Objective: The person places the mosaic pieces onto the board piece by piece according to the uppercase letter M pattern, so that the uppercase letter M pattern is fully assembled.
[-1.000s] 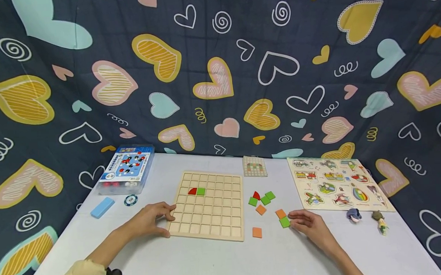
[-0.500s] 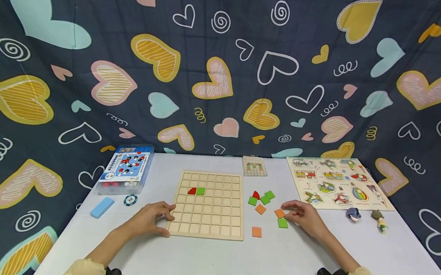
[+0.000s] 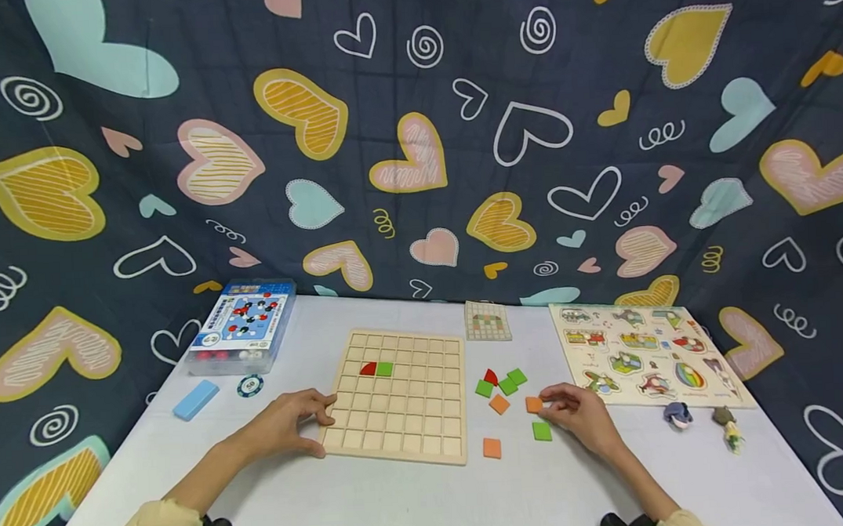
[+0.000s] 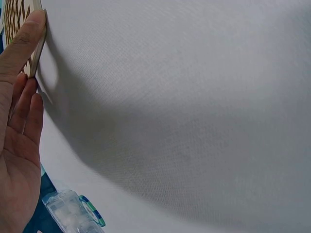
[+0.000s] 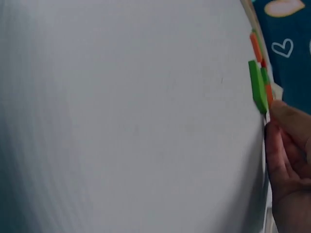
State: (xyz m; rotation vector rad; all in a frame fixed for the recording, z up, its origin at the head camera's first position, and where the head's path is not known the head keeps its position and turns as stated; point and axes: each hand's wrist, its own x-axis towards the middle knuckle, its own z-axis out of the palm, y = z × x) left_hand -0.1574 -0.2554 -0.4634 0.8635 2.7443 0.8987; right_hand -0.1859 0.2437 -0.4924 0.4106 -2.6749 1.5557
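In the head view, a wooden grid board (image 3: 415,430) lies flat, with a red quarter-round tile (image 3: 368,368) and a green square tile (image 3: 384,369) side by side in its cells. My left hand (image 3: 287,423) holds the board at its lower left corner, fingers on the left side and thumb near the corner. To the right of the board, my right hand (image 3: 582,417) pinches an orange square tile (image 3: 533,405) at its right side, low at the table. Just below that tile lies a loose green square tile (image 3: 542,431). The right wrist view shows the fingertips meeting the orange tile's edge.
Several loose tiles lie between board and right hand, including an orange one (image 3: 492,448). A pattern card (image 3: 488,321) stands behind. At right are a picture puzzle board (image 3: 574,358) and two small figures; at left, a boxed set (image 3: 244,326), blue block (image 3: 196,400) and round chip (image 3: 250,386).
My right hand has shifted from the green tile up and left to the orange tile. The orange and green tiles, earlier touching, now lie apart. My left hand has stayed at the board.
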